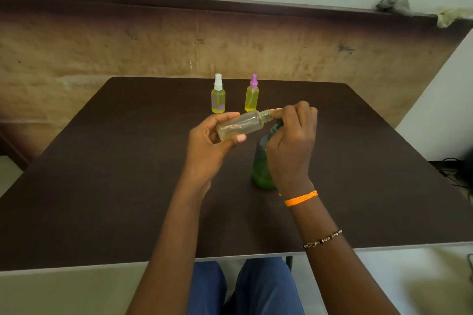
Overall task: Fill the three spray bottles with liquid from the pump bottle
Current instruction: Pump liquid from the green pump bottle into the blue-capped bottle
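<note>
My left hand point(210, 140) grips a clear, uncapped spray bottle point(242, 124), tilted almost on its side with its threaded neck pointing right. My right hand point(291, 140) is curled over the top of the green pump bottle point(261, 169), which stands on the table; its pump head is mostly hidden by the fingers, right at the clear bottle's neck. Two capped spray bottles holding yellow liquid stand behind: one with a white cap point(218, 96), one with a purple cap point(252, 96).
The dark brown table point(102, 186) stands in front of a worn tan wall. Cables lie on the floor at the right edge point(455, 174). My knees in blue trousers show below the table's near edge.
</note>
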`<state>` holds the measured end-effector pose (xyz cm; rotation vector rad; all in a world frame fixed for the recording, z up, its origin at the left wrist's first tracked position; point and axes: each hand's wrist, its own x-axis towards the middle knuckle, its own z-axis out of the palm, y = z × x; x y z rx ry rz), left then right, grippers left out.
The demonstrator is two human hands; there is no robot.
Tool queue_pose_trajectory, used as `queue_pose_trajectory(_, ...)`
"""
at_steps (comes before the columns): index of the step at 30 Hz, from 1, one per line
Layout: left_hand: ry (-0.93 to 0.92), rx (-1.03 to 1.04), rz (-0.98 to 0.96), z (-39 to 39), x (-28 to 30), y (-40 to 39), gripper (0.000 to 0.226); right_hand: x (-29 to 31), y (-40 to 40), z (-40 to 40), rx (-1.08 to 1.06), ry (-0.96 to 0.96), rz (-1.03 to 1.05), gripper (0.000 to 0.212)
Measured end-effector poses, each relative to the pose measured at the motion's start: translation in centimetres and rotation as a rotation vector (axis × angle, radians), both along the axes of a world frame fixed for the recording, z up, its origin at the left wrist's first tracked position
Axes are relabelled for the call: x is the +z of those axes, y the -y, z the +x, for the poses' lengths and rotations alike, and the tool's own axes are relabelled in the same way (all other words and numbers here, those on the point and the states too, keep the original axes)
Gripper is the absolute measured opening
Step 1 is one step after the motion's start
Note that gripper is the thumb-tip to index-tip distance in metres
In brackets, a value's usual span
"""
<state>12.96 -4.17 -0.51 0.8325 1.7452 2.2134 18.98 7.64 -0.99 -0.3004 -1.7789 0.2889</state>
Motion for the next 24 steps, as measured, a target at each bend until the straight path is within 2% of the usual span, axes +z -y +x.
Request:
queue_pose_trajectory(8, 0.006, 0.004, -0.036, -0.3, -0.4, 0.2, 0.044, -1.2, -0.4, -0.5, -0.024, -0.029, 0.016, 0.026)
queue_pose_trajectory(16, 0.023, 0.018, -0.003, 0.0, 0.2, 0.0, 0.042, 0.4, -0.3, -0.1, -0.008, 0.003, 0.018, 0.023)
queue_pose_trajectory(24, 0.031, 0.034, -0.034, 0.1, -0.5, 0.1, 0.042, -1.2, -0.6, -0.6, -0.083, -0.022, 0.051, 0.022)
